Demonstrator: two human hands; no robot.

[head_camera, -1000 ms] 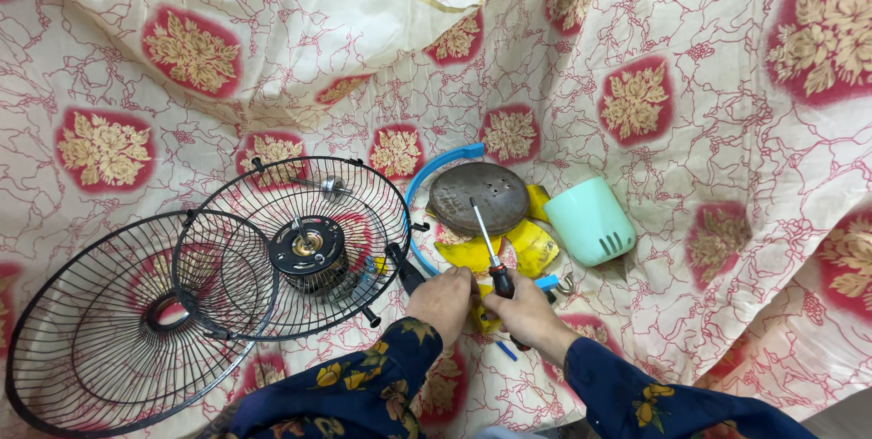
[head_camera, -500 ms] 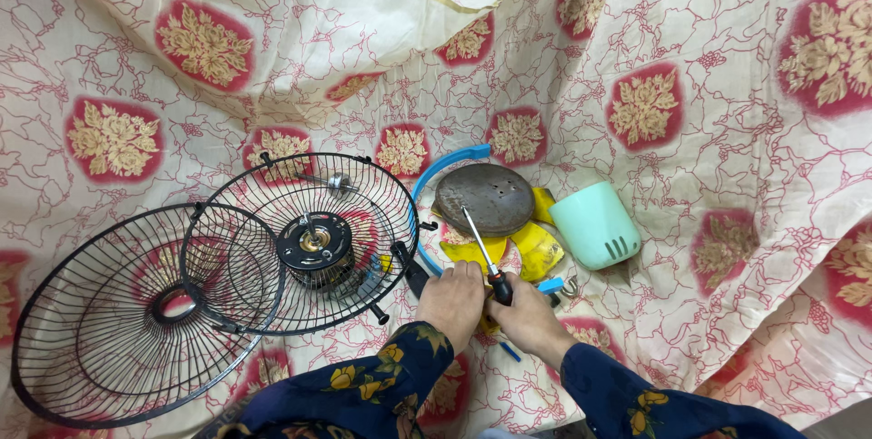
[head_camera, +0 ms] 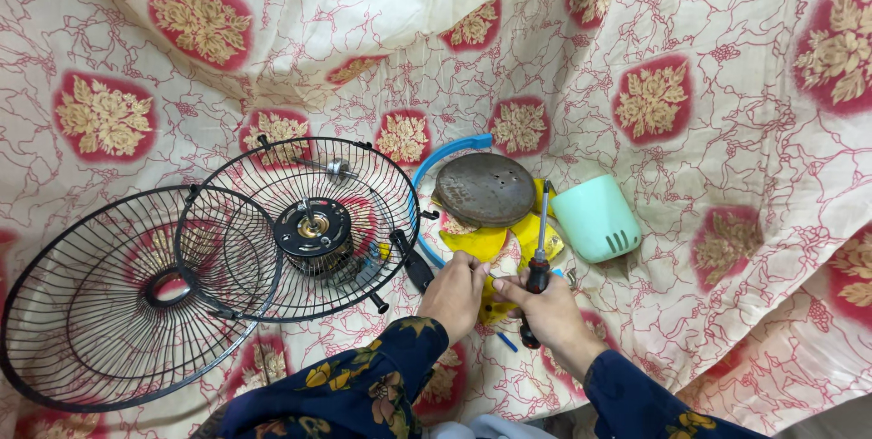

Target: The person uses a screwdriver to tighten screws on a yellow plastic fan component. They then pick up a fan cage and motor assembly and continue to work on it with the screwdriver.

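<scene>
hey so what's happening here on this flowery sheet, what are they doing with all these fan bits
A person is working on a taken-apart fan laid out on a patterned cloth. The right hand holds a screwdriver, tip pointing away from them, while the left hand touches the yellow fan blade lying under a round brown cover. Two black wire grilles sit to the left, one carrying the motor. A mint green housing lies to the right.
</scene>
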